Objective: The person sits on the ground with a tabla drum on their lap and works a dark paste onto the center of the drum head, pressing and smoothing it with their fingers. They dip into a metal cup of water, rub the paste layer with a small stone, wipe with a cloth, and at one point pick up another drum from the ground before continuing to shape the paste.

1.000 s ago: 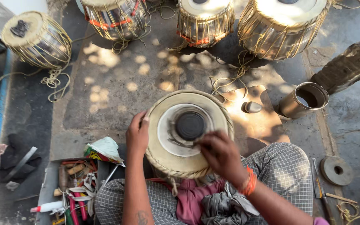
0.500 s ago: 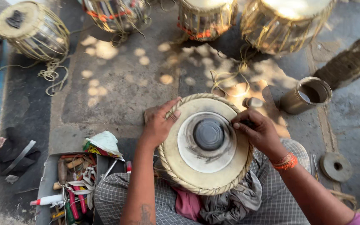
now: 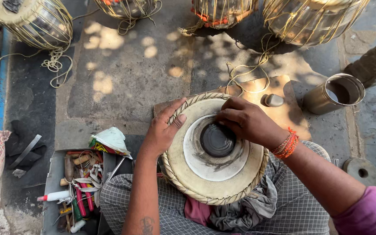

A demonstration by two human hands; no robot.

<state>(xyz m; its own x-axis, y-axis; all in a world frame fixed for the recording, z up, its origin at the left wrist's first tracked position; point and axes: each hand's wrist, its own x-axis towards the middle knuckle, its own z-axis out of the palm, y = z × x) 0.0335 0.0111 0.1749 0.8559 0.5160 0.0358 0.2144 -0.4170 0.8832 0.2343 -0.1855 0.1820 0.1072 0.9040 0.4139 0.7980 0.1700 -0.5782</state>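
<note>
In the head view, a drum [image 3: 214, 150] is rested on the lap, and against half a second ago it is seen larger and more central. Its rim is now gripped by the left hand [image 3: 164, 130]. The right hand [image 3: 246, 122], moved up from the rim, is pressed with bent fingers at the black patch [image 3: 217, 139]. Four more drums [image 3: 38, 21] and one metal cup [image 3: 334, 93] are counted behind.
</note>
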